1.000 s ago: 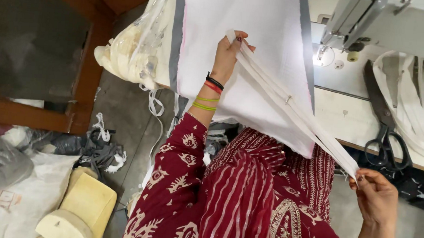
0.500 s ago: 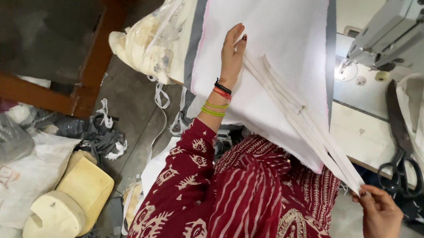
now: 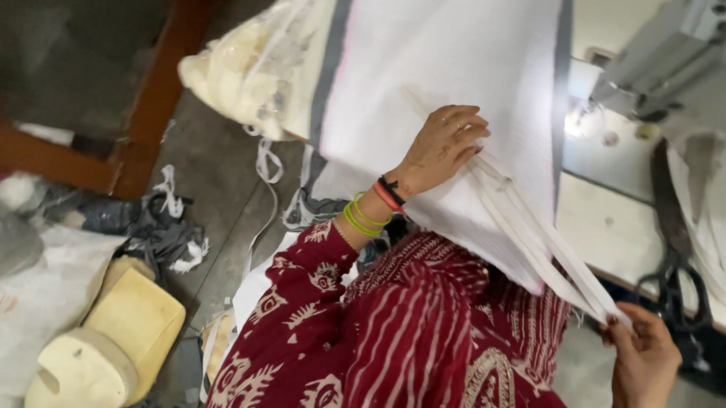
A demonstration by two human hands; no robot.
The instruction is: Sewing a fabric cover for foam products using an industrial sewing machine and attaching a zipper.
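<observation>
Right hand (image 3: 642, 372), nearest the camera, pinches shut on the near end of the long white fabric strips (image 3: 545, 245). Left hand (image 3: 444, 146) lies flat, fingers closed over their far end, pressing them onto the white woven fabric sheet (image 3: 447, 58) hanging off the sewing table's edge (image 3: 609, 236). Strips' long axis runs diagonally, upper left to lower right. Risk: uneven pull lets one strip slip (edges misalign). Black scissors (image 3: 674, 273) and grey sewing machine (image 3: 691, 64) beyond.

White cloth (image 3: 447, 58), maroon patterned sleeve (image 3: 299, 284), black scissors (image 3: 676, 274).
</observation>
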